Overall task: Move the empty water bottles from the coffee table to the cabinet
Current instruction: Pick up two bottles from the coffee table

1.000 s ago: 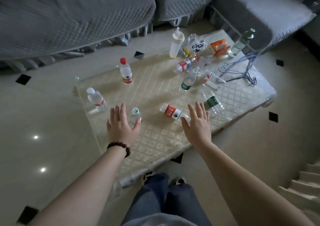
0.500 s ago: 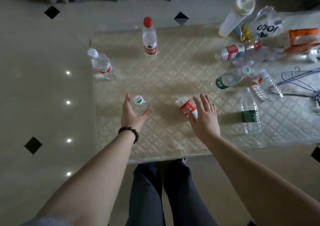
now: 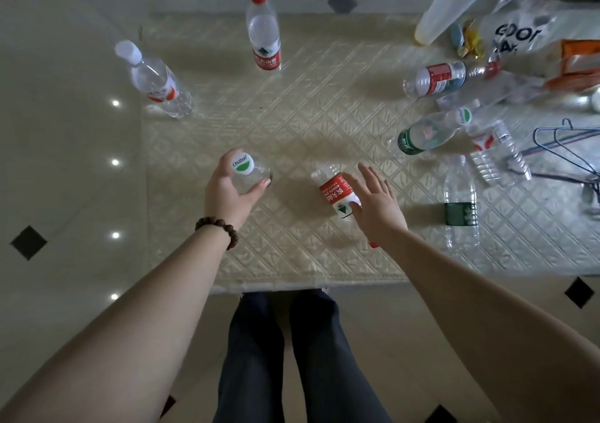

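I have the left hand (image 3: 232, 192) wrapped around an upright clear bottle with a white-and-green cap (image 3: 248, 171), thumb on one side and fingers on the other, so the bottle can be lifted straight up off the coffee table (image 3: 292, 123) without tipping. The right hand (image 3: 376, 205) is open, fingers spread, laid against the side of a red-labelled bottle (image 3: 336, 192) that lies on its side near the front edge; I judge that it has not yet closed, and that a lying bottle calls for a wrap around the body from above. Working both hands at once lets two bottles travel per trip. More bottles remain on the table: a red-capped bottle (image 3: 263, 29) standing at the far edge, a white-capped bottle (image 3: 156, 80) standing at the left edge, and several bottles lying at the right, among them a dark-green-labelled bottle (image 3: 461, 205) just beside the right hand. Wire hangers (image 3: 565, 149) and a plastic bag (image 3: 519, 32) crowd the right side. The cabinet is not in view, so the carry is not yet begun.
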The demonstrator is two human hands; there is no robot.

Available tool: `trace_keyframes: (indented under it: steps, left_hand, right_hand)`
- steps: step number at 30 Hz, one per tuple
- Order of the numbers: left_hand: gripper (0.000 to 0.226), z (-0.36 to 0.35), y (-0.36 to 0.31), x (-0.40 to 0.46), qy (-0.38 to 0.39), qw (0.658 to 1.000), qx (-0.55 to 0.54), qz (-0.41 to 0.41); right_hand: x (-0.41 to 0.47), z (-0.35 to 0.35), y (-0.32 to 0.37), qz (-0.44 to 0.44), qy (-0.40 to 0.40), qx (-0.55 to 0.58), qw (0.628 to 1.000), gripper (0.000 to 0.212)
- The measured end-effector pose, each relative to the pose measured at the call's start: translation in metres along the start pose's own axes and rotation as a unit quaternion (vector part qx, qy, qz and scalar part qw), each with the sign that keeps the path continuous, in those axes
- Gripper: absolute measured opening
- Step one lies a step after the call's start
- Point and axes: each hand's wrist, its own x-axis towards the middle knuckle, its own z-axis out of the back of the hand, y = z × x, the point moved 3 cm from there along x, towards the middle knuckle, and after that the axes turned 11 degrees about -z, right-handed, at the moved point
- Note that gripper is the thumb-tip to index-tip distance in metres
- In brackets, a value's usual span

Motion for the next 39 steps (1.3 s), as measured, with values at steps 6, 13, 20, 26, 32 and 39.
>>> trace_keyframes:
  steps: [6,13,20,26,32,39]
  left_hand:
    - [0.063,0.000,0.000,-0.040,0.019,0.999,-0.043,-0.017]
    - [0.060,0.003,0.024,-0.060,0.023,0.998,-0.044,0.027]
    - [0.066,0.001,0.013,-0.046,0.008,0.999,-0.034,0.011]
    - [0.065,0.002,0.002,-0.040,-0.009,1.000,-0.027,-0.013]
    - [0.065,0.009,0.004,-0.041,-0.016,0.999,-0.021,-0.020]
    - [0.064,0.007,0.011,-0.045,-0.042,0.999,-0.015,-0.010]
  right_hand:
    - [0.033,-0.013,-0.022,0.232,0.075,-0.324,0.914,0.078]
    - [0.045,-0.033,-0.037,0.220,0.025,-0.335,0.916,0.080]
    - [0.032,-0.046,-0.033,0.060,-0.041,-0.212,0.975,0.080]
    - [0.039,-0.062,-0.024,-0.118,-0.004,-0.146,0.982,0.089]
    - [0.032,-0.072,-0.009,-0.220,0.025,0.013,0.975,0.101]
    - [0.038,-0.082,0.016,-0.290,0.045,0.114,0.949,0.125]
